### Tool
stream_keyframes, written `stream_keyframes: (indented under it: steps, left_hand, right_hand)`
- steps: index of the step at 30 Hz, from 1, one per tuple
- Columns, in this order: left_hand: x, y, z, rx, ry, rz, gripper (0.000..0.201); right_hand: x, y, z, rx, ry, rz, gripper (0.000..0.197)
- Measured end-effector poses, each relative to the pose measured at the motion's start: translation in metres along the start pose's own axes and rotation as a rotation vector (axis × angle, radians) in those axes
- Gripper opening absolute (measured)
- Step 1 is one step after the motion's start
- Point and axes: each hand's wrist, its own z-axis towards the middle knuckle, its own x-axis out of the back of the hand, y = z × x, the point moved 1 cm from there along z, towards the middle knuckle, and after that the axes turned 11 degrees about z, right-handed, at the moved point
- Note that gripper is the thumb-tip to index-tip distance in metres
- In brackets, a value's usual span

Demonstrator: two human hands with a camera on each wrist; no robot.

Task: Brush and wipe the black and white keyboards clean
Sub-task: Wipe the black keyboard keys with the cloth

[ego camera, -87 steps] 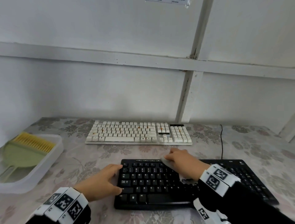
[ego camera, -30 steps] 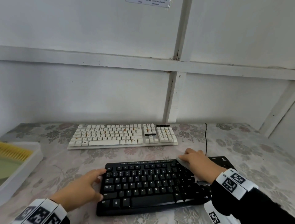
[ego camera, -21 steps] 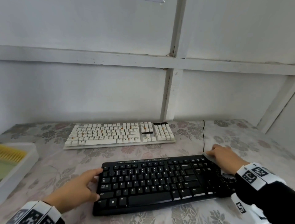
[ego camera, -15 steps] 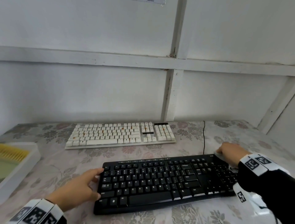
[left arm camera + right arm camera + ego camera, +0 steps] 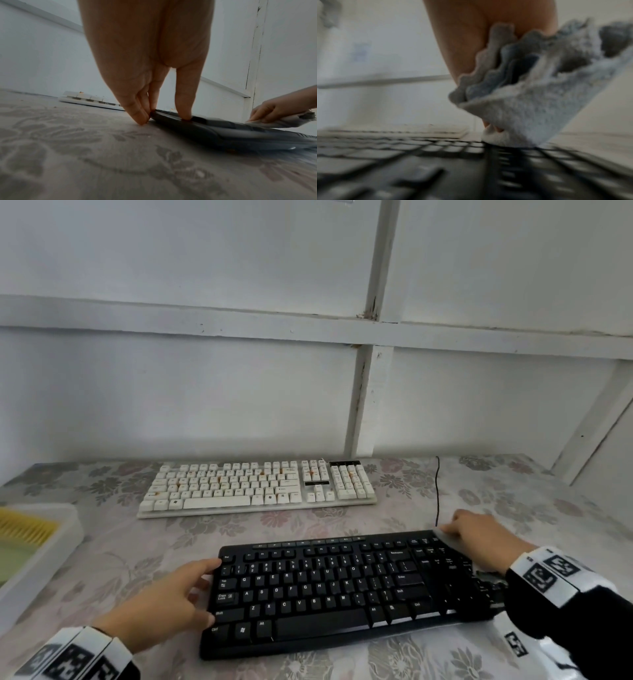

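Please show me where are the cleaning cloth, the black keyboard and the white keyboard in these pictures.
cleaning cloth (image 5: 530, 115): right wrist view, on its fluffy grey-blue face under the palm.
black keyboard (image 5: 322, 623): head view, on its space bar.
white keyboard (image 5: 216, 502): head view, on its space bar.

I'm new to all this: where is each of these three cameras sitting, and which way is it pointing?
Head: worn on the head, looking forward and down at the black keyboard, white keyboard and wall; shows both hands and sleeves.
Left wrist: low over the table, looking along the left hand, whose fingers touch the black keyboard's left end.
Right wrist: just above the black keys, looking along the right hand, which holds a grey cloth.
Shared: head and left wrist both show the right hand with the cloth.
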Motion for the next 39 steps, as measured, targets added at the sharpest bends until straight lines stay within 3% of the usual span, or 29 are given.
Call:
stream_keyframes:
  steps: [2,5,8,13,16,19,24,29,39]
  left_hand:
    - [-0.001,-0.001,0.0,-0.004,0.004,-0.006,0.079]
    - [-0.001,0.002,-0.002,-0.008,-0.001,-0.019,0.079]
    - [0.0,0.004,-0.002,-0.013,-0.006,-0.007,0.076]
    - [0.002,0.007,-0.003,-0.037,-0.005,0.03,0.073]
    - [0.002,0.009,-0.004,-0.071,0.029,0.049,0.061]
    - [0.003,0.008,-0.001,-0.083,0.044,0.05,0.056]
    - [0.002,0.001,0.004,-0.053,0.014,0.053,0.067]
    - [0.001,-0.003,0.005,-0.067,0.033,0.05,0.065]
    - [-0.002,-0.005,0.007,-0.026,-0.008,-0.027,0.077]
  right_hand:
    - [0.011,0.013,-0.002,-0.145,0.037,-0.03,0.02]
    - [0.023,-0.002,-0.006,-0.208,0.027,-0.088,0.036]
    - [0.018,-0.061,-0.013,0.018,-0.015,-0.043,0.038]
    - [-0.03,-0.204,-0.032,0.47,-0.193,0.177,0.028]
    - [-0.044,-0.265,-0.04,0.599,-0.19,0.113,0.018]
    - [-0.051,-0.292,-0.044,0.651,-0.195,-0.016,0.019]
    - [-0.057,-0.28,-0.048,0.629,-0.171,-0.071,0.026]
    - [-0.053,-0.261,-0.051,0.618,-0.118,-0.049,0.023]
    - [-0.028,-0.189,-0.052,0.477,-0.096,-0.05,0.028]
